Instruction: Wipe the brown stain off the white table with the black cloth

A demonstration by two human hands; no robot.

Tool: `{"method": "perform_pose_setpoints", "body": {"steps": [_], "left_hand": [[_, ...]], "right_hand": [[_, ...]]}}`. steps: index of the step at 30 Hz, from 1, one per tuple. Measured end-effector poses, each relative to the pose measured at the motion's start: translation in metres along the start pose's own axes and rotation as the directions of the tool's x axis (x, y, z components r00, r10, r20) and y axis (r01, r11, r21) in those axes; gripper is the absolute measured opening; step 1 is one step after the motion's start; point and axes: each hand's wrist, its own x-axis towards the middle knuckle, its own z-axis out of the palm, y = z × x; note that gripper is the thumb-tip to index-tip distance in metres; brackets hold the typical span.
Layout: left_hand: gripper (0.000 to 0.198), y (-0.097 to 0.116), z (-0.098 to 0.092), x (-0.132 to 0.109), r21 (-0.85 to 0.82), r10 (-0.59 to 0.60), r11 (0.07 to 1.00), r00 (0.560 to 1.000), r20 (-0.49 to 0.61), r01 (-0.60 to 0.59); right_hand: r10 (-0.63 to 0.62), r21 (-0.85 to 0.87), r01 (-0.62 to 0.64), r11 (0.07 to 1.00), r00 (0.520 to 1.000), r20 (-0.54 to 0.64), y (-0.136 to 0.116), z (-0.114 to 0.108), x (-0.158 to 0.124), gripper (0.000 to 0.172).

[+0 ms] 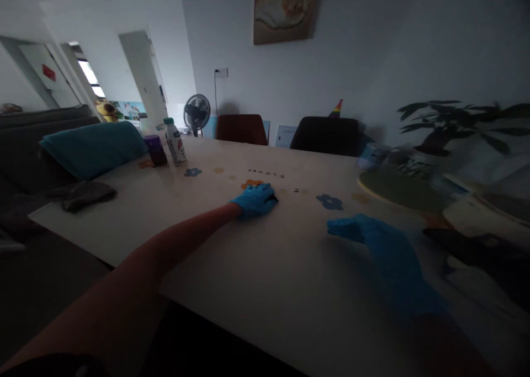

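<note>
My left hand (254, 200), in a blue glove, rests on the white table (248, 266) beside an orange flower print. Its fingers curl over a small black thing (274, 198) that peeks out at the fingertips; most of it is hidden, so its kind does not show. My right hand (372, 239), also gloved in blue, hovers over the table's right part, near a blue flower print (330, 202). Its fingers are pressed together and point left, with nothing visible in them.
A white bottle (176, 142) and a purple container (155, 150) stand at the back left. A dark cloth (89, 195) lies at the left edge. On the right are a round green mat (389, 192), a potted plant (430, 150) and a white vessel (476, 214). Chairs (242, 128) line the far side.
</note>
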Motion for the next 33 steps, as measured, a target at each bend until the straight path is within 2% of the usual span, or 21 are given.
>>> {"method": "perform_pose_setpoints", "body": {"steps": [5,9,20,26,33], "left_hand": [[0.038,-0.029,-0.004,0.011,-0.015,-0.18,0.984,0.983,-0.043,0.18],[0.036,-0.044,-0.006,0.016,-0.034,-0.263,0.965,0.962,-0.068,0.261],[0.035,-0.052,0.004,0.014,-0.04,-0.239,0.971,0.962,-0.129,0.236],[0.034,-0.048,0.005,0.011,-0.063,-0.233,0.972,0.962,-0.141,0.226],[0.036,-0.041,0.011,0.0,-0.058,-0.218,0.976,0.964,-0.15,0.211]], "right_hand": [[0.011,0.049,-0.012,0.999,1.0,0.01,0.002,-0.001,0.0,0.05],[-0.01,0.0,0.01,1.0,1.0,0.025,0.003,-0.002,0.0,0.047],[-0.006,0.017,0.006,1.0,1.0,0.03,-0.001,-0.001,0.0,0.05],[-0.051,-0.015,0.052,0.999,0.998,0.04,0.001,-0.001,0.001,0.048],[-0.021,0.013,0.02,1.0,0.999,0.036,-0.005,0.001,0.001,0.044]]}}
